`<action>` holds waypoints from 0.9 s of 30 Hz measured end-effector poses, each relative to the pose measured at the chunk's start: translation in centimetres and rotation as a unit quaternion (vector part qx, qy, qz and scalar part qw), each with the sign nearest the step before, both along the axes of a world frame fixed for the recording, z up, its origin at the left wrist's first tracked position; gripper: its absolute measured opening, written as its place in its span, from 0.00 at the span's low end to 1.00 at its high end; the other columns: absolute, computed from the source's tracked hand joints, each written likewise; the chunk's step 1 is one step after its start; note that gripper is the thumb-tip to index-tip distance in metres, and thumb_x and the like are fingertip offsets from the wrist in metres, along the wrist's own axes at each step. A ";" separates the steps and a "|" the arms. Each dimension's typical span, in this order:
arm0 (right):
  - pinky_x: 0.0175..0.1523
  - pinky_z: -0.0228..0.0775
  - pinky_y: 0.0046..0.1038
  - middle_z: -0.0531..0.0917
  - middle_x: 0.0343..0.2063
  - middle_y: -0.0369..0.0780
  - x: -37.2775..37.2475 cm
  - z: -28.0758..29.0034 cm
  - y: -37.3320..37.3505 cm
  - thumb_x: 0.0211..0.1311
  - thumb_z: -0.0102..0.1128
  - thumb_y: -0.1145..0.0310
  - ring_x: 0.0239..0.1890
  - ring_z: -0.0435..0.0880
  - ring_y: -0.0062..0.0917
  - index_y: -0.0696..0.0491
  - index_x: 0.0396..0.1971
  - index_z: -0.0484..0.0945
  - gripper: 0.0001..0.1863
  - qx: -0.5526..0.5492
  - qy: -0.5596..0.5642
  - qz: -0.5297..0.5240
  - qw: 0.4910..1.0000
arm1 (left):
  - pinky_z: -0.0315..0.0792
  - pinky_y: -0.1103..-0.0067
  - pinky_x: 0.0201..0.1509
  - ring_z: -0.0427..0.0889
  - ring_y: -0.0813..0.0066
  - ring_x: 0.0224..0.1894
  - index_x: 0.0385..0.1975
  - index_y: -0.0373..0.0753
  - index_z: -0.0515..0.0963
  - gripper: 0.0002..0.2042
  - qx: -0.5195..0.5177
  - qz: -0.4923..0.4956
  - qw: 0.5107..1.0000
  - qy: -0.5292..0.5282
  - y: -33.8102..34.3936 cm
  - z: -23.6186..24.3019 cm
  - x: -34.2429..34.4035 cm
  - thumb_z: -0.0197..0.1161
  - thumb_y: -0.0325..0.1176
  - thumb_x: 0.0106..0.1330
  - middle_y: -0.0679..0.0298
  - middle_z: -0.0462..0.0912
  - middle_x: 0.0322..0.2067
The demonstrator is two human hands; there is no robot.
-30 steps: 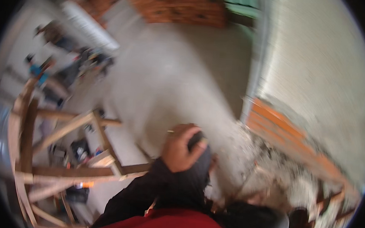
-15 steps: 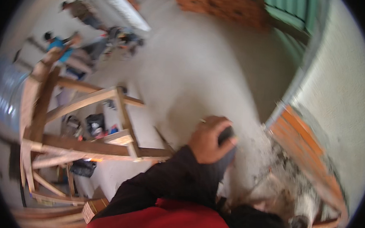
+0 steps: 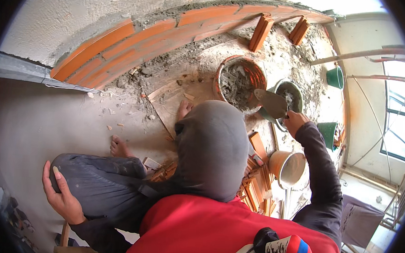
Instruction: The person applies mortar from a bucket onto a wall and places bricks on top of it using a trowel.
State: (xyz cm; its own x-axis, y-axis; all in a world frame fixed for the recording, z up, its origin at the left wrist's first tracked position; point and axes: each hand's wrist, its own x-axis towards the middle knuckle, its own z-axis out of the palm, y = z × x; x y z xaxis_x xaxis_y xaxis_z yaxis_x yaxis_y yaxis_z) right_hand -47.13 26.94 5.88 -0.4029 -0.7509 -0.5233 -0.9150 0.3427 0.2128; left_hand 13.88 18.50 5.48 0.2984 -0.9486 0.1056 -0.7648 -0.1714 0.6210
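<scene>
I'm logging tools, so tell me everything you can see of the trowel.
The trowel has a broad, grey-brown blade, seemingly metal, tapering to a rounded tip. The right hand grips it, hiding most of its handle. The blade points left toward the orange bucket, overlapping its rim in view; contact there can't be judged.

Rough mortar (image 3: 235, 86) lies in the orange plastic-looking bucket (image 3: 258, 75); at its right rim, a dull metal trowel (image 3: 272, 104); left, matt bricks (image 3: 96, 49).
</scene>
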 end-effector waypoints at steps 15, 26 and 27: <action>0.41 0.72 0.43 0.81 0.26 0.53 4.1 -7.7 5.9 0.59 0.56 0.63 0.34 0.81 0.50 0.59 0.32 0.78 0.13 -0.150 -0.136 -0.080 0.976 | 0.63 0.72 0.63 0.73 0.61 0.57 0.55 0.33 0.73 0.19 -0.005 0.004 1.000 0.005 0.2 -0.3 1.1 0.51 0.40 0.73 0.55 0.76 0.55; 0.37 0.72 0.51 0.81 0.26 0.53 7.3 -16.2 13.4 0.62 0.55 0.62 0.30 0.80 0.54 0.50 0.39 0.71 0.10 -0.293 -0.059 -0.229 0.926 | 0.63 0.73 0.63 0.73 0.64 0.57 0.56 0.33 0.73 0.21 -0.002 0.002 1.000 0.002 0.4 -0.2 1.2 0.52 0.43 0.73 0.55 0.76 0.54; 0.37 0.71 0.51 0.81 0.25 0.54 9.1 -16.4 13.6 0.62 0.55 0.62 0.30 0.80 0.54 0.50 0.39 0.71 0.10 -0.302 -0.068 -0.227 0.923 | 0.63 0.74 0.63 0.73 0.64 0.57 0.56 0.33 0.73 0.21 -0.005 -0.005 1.000 0.002 0.2 -0.3 1.1 0.52 0.43 0.73 0.55 0.76 0.54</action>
State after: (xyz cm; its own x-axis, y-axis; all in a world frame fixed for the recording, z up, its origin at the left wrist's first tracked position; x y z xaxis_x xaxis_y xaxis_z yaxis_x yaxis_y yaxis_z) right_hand -38.06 40.49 -10.55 -0.7100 -0.6916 -0.1328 -0.6514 0.7166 -0.2493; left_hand 15.02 18.70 5.22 0.2887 -0.9506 0.1139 -0.7641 -0.1571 0.6257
